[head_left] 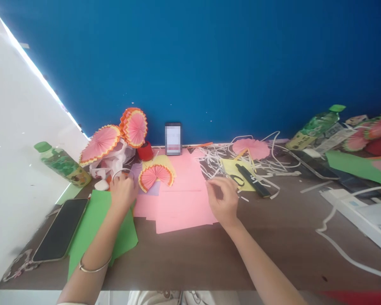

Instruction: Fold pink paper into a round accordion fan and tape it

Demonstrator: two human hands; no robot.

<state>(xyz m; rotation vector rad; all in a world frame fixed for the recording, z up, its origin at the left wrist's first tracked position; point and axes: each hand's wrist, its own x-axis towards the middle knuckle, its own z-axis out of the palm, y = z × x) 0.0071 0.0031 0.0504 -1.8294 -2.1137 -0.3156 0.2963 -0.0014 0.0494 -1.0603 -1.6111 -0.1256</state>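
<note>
My left hand (123, 189) is at the top edge of a green paper stack (98, 220), its fingers curled down beside a thin clear ring; what they grip, if anything, is hidden. Over the right edge of the pink paper sheets (184, 207), my right hand (224, 200) is closed, thumb and forefinger nearly together. I cannot make out what lies in that pinch. Between the hands, a folded paper fan (156, 177) in pink, orange and yellow rests on purple and yellow paper. A black utility knife (253, 181) lies on a yellow sheet right of my right hand.
Pleated paper rosettes (101, 144) and a red tape roll (145, 151) stand at back left. A lit phone (173, 139) leans on the blue wall. White paper strips (212, 161) litter the back. Bottles (63, 165) flank the desk; a power strip (362, 216) with cables lies right.
</note>
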